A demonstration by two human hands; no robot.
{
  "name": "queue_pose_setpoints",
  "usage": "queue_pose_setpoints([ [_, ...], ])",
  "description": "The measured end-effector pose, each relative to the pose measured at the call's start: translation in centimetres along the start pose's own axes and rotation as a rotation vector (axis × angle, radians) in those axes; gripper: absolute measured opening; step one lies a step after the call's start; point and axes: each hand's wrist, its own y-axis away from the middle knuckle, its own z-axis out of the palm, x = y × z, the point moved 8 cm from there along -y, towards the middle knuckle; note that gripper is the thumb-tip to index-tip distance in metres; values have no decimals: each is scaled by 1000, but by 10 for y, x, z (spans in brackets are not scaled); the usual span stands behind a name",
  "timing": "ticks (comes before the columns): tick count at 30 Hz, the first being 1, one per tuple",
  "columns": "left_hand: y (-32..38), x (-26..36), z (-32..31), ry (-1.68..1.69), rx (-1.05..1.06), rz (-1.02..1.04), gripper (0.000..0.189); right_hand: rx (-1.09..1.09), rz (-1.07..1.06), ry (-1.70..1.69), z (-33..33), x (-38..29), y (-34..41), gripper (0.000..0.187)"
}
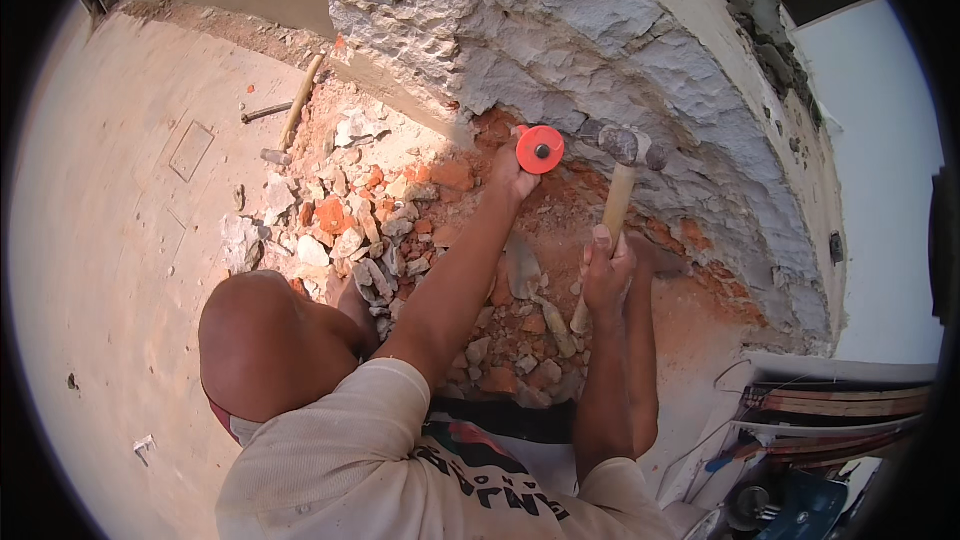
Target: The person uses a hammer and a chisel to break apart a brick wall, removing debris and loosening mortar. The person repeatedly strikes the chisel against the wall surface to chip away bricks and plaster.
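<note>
My left hand (517,174) grips a chisel with a round red hand guard (540,150), its dark struck end facing up, close to the base of a rough, chipped wall (570,60). The guard hides the fingers and the chisel's tip. My right hand (608,270) is closed around the wooden handle of a club hammer (621,191). The hammer's head is raised to the right of the guard, in front of the wall. Between my knees, a trowel (523,266) lies on the rubble, its blade and handle partly dusty.
Broken stone and brick rubble (352,225) covers the floor around my feet. A second hammer (302,101) and a metal rod (267,113) lie further left by the wall's foot. A rack with assorted items (832,405) stands at the lower right.
</note>
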Motion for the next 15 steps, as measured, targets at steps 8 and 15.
queue_pose_setpoints([
  [8,8,0,9,22,27,26,15,241,-737,-533,-43,-165,12,42],
  [15,-1,-12,1,-58,-41,-12,21,57,-179,577,35,48,-4,41],
])
